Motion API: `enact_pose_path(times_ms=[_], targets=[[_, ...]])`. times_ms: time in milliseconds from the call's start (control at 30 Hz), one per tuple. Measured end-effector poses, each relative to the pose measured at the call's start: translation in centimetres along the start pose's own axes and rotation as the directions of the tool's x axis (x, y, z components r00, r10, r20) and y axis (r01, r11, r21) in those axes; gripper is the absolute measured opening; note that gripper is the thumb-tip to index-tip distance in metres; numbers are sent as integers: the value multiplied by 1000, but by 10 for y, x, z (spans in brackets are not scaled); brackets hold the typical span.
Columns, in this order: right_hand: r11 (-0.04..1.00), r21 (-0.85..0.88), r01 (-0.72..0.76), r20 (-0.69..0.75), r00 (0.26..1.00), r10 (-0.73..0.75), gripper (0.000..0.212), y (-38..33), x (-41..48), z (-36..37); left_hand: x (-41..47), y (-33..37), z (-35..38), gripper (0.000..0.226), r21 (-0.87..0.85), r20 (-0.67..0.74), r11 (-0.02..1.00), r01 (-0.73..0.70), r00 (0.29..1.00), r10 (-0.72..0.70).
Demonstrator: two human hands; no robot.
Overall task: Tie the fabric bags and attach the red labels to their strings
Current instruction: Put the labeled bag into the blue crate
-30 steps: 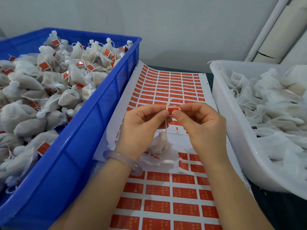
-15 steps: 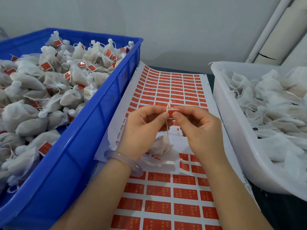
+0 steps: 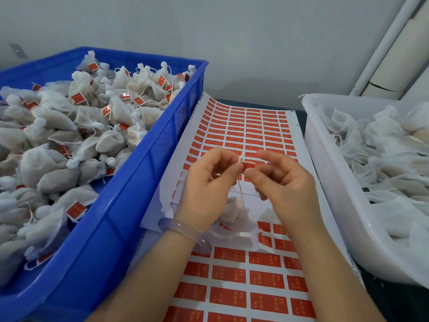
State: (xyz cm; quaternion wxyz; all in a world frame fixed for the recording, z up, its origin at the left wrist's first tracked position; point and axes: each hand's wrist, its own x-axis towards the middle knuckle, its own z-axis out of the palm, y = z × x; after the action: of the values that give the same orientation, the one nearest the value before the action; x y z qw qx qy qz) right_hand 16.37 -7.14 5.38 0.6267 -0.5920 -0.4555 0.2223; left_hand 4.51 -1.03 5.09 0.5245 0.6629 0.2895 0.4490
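A blue plastic crate (image 3: pixel 130 205) fills the left side, heaped with tied white fabric bags (image 3: pixel 69 140), many carrying small red labels on their strings. On the right stands a white plastic tub (image 3: pixel 334 205) piled with loose, untied white bags (image 3: pixel 380 154). Between the two containers a long sheet of red labels (image 3: pixel 246 126) lies on the counter, curling up at its far end against the wall; a second sheet of larger-looking red labels (image 3: pixel 246 282) lies nearer the camera, its top edge partly peeled, with bare backing showing.

Above the middle of the sheets, the left hand (image 3: pixel 206 189) and right hand (image 3: pixel 285 182) meet, fingertips almost touching. Both are closed in a narrow pinch: thumb and forefinger of each grip a single red label (image 3: pixel 248 165) from either side, with the other fingers curled. A thin white string (image 3: pixel 240 184) runs up through the label, its short end sticking out above the left fingertips. Below, the string drops to a small tied fabric bag (image 3: pixel 234 211) that hangs or rests just over the sheet, partly hidden by the left palm. A translucent pale bangle (image 3: pixel 185 233) circles the left wrist.
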Motion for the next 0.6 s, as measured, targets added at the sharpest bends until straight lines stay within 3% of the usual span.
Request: enact_pose_path(times_ms=[100,167,233,333,400,500,600], targets=[[992,-119,-41,176,982,62,50,3,0,-4,0,0,-1,11,-25,-28,999,19,999,-20],[955,-296,8,349,932,101,43,9,-3,-1,0,-1,-1,13,-42,-48,998,37,998,-39],[928,-367,66,406,909,96,29,14,-5,4,0,-2,-3,10,-94,-77,994,62,995,-70],[912,-394,116,370,928,41,13,15,-7,7,4,-2,-5,5,-197,-117,973,117,983,-142],[898,-421,127,271,962,-9,8,13,-7,7,6,-2,-6,6,-248,-171,960,128,970,-173],[936,-322,141,89,989,-118,6,-3,-4,14,9,-3,-8,13,-295,-272,949,106,943,-190],[934,-224,277,19,960,-279,12,-37,12,31,10,-4,-9,14,-275,-369,960,51,917,-155]])
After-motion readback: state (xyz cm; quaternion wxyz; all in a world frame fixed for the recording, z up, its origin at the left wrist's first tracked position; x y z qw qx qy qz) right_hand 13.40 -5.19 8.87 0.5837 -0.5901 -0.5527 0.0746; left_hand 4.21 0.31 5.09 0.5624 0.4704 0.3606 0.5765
